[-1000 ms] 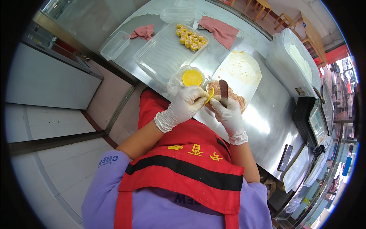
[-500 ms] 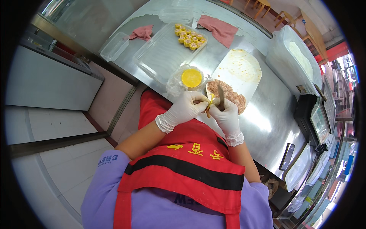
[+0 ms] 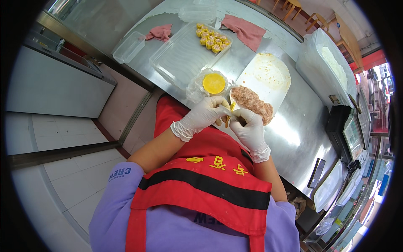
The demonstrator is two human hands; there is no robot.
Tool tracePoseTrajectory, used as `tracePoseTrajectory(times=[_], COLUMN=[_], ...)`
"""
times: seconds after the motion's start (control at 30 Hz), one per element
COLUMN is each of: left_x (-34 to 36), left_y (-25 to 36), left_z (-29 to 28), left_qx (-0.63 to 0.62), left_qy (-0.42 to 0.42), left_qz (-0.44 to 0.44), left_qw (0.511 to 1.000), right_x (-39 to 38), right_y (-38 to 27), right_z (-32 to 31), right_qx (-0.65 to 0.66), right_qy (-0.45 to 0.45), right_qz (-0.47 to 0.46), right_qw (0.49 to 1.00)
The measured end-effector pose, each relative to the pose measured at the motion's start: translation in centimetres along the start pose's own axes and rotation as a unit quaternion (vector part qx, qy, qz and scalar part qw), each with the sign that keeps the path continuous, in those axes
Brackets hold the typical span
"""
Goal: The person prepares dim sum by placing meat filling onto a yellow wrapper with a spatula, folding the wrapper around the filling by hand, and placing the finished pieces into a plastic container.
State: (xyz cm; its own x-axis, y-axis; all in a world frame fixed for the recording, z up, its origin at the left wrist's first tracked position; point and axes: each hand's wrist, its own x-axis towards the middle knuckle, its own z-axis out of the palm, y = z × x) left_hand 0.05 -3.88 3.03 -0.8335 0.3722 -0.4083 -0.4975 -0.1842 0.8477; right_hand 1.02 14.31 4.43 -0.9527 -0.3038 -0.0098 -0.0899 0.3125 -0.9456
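Yellow wrapper (image 3: 232,106) — thin sliver showing — between gloved hands (image 3: 200,119).

Gloved hands (image 3: 201,118) (image 3: 252,132): two
Pink cloths (image 3: 159,32) (image 3: 244,31): two
Yellow dumplings (image 3: 216,41): over ten
Dumpling tray (image 3: 176,56): one
Yellow wrapper stack (image 3: 214,83): one
Meat mound (image 3: 252,103): one
White board (image 3: 269,71): one

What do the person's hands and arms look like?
The left hand and right hand each wear a thin, white, see-through-ish glove with a wrinkly cuff at the wrist. The left sleeve is light purple with dark blue lettering and stops near the elbow. The right sleeve is light purple too. Both forearms are bare.
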Motion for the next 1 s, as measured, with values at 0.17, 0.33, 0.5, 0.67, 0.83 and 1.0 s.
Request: tracePoseTrajectory(times=[0.17, 0.33, 0.5, 0.67, 0.83, 1.0], left_x=[-0.3, -0.3, -0.6, -0.5, -0.3, -0.2], left_y=[-0.1, 0.3, 0.0, -0.2, -0.5, -0.7], left_z=[0.6, 1.0, 1.0, 0.6, 0.7, 0.8], left_qx=[0.024, 0.145, 0.130, 0.046, 0.038, 0.081], left_qy=[-0.057, -0.104, -0.096, -0.078, -0.057, -0.079], left_qz=[0.103, 0.224, 0.185, 0.121, 0.087, 0.149], left_qw=[0.993, 0.958, 0.969, 0.988, 0.994, 0.982], right_x=[-0.1, -0.1, -0.3, -0.5, -0.5, -0.5], right_y=[-0.5, -0.4, -0.2, 0.5, 0.0, 0.4], right_z=[-0.9, -1.3, -1.4, -1.2, -0.8, -1.2], right_qx=[0.210, 0.220, 0.197, 0.192, 0.205, 0.174], right_qy=[0.003, -0.007, -0.017, -0.014, -0.010, -0.024], right_qz=[0.173, 0.201, 0.188, 0.176, 0.189, 0.179], right_qw=[0.962, 0.955, 0.962, 0.965, 0.960, 0.968])
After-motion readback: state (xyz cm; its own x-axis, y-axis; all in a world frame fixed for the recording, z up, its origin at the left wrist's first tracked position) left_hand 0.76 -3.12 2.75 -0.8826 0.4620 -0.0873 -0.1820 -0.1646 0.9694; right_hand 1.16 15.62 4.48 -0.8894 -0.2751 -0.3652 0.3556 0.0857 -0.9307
